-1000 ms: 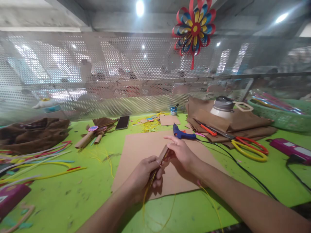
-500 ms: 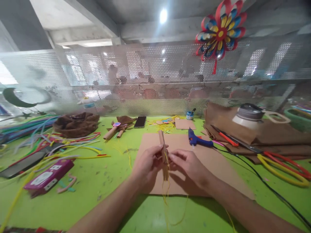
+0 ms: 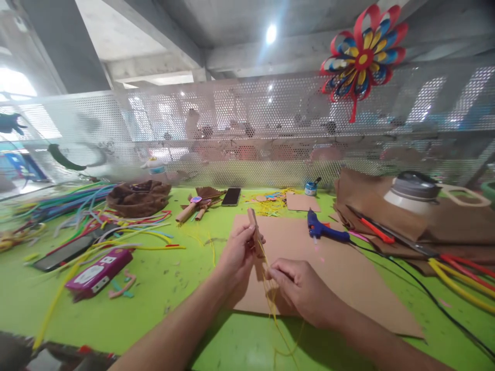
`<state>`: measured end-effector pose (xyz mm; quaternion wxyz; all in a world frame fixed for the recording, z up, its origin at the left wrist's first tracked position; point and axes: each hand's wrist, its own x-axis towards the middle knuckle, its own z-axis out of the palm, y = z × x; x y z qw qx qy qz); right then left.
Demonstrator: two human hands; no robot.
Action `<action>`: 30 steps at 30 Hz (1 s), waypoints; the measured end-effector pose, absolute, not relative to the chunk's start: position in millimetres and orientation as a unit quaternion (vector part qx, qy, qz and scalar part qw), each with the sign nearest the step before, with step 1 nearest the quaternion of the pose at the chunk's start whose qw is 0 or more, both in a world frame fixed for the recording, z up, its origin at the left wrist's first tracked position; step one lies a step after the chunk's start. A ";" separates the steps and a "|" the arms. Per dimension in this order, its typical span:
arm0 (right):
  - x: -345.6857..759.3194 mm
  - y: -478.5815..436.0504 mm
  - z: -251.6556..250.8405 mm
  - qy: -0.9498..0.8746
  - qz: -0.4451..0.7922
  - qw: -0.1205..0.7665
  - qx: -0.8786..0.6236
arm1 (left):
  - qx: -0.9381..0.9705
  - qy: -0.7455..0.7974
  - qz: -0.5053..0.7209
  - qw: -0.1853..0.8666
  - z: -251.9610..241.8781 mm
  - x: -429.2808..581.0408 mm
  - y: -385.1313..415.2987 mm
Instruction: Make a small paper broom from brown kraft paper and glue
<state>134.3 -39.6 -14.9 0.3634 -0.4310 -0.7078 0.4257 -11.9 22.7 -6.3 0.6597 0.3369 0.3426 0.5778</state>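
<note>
My left hand [image 3: 240, 252] is closed around a narrow folded strip of brown cardboard [image 3: 253, 222], held tilted above a flat cardboard sheet [image 3: 348, 273]. Yellow string [image 3: 273, 304] runs down from the strip, and its loose strands hang past the sheet's front edge. Just to the right and lower, my right hand [image 3: 296, 286] pinches the string between thumb and fingertips. A blue glue gun [image 3: 325, 230] lies on the far right part of the sheet, its black cord trailing off to the right.
Coloured pipe cleaners [image 3: 77, 201], a purple box [image 3: 99, 273] and a brown cloth bundle [image 3: 139, 198] lie left. Behind are a phone [image 3: 231, 196], yellow scraps [image 3: 270, 203] and a small blue jar [image 3: 311, 187]. Right are large scissors [image 3: 417, 247], brown sheets [image 3: 359, 201] and a grey-lidded container [image 3: 412, 190].
My right hand has moved down and away from the cardboard strip, drawing the yellow string with it. The strip tilts more to the left. The whole view has shifted slightly.
</note>
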 end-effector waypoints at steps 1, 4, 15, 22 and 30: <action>133.2 -41.5 -15.8 -0.721 0.414 0.360 -0.423 | 0.334 0.343 0.578 0.660 -6.5 -11.3 22.1; 128.1 -46.7 -20.3 -0.758 0.385 0.328 -0.412 | 0.336 0.346 0.577 0.659 -5.0 -9.2 19.1; 132.5 -52.6 -9.2 -0.815 0.234 0.327 -0.418 | 0.317 0.361 0.574 0.663 -1.4 -10.3 18.8; 131.6 -55.4 -13.8 -0.836 0.233 0.289 -0.405 | 0.309 0.380 0.556 0.672 1.2 -7.5 17.9; 125.1 -53.0 -33.2 -0.892 0.111 0.168 -0.405 | 0.313 0.384 0.529 0.690 9.3 -6.0 10.6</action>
